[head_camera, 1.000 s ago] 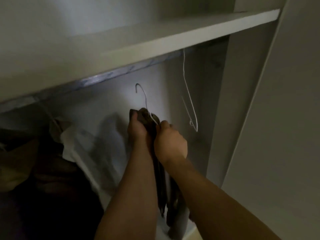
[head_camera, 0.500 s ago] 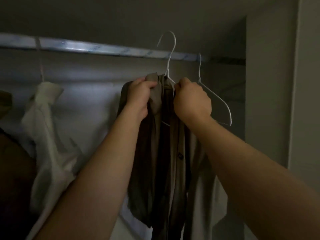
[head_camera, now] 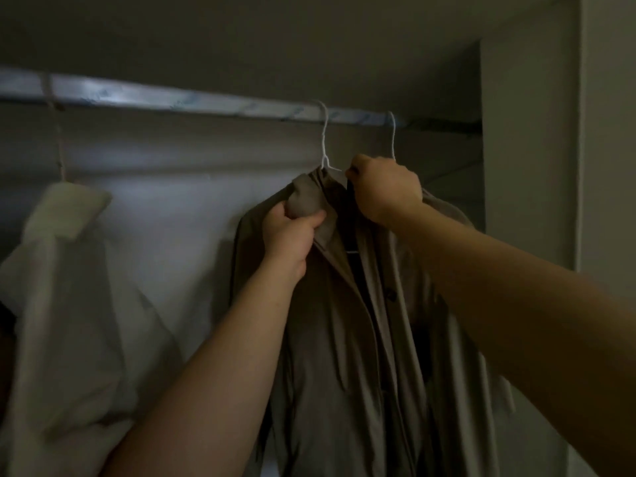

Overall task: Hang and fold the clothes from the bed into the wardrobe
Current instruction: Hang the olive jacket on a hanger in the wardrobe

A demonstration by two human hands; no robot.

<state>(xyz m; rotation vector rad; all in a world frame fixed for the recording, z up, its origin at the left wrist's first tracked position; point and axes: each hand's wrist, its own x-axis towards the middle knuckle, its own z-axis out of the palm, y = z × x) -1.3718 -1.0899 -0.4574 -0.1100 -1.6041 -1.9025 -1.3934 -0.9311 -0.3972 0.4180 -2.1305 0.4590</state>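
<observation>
Pretty dim in here, so take the colours loosely. The only thing resembling print is a run of pale bluish smudges along the rail (head_camera: 172,101), which is a shiny metal bar. They might be marks on a wrapper, but they're too blurred to read.

The shirt (head_camera: 344,339) is taupe, a smooth woven fabric with a soft collar and a dark button (head_camera: 390,294) showing down the open front. It hangs on a thin white wire hanger (head_camera: 323,139) whose hook sits over the rail towards its right end. Just to the right, a second wire hanger (head_camera: 392,136) is hooked on the same rail, with its lower part hidden behind the right hand.

The left hand (head_camera: 289,232) is raised on a bare arm, fingers and thumb curled round a bunched fold of the collar. The right hand (head_camera: 385,191) is a bit higher, with its back to the camera. Its fingers are curled tight, pinching the collar edge right by the hanger's neck. I can't tell if it has the wire too.

Near the rail's left end, a creamy white garment (head_camera: 69,270) with a stiffer-looking collar hangs in slack folds from its own hook (head_camera: 56,125). A flat matte wardrobe panel (head_camera: 526,149) closes things off past the rail's right end.
</observation>
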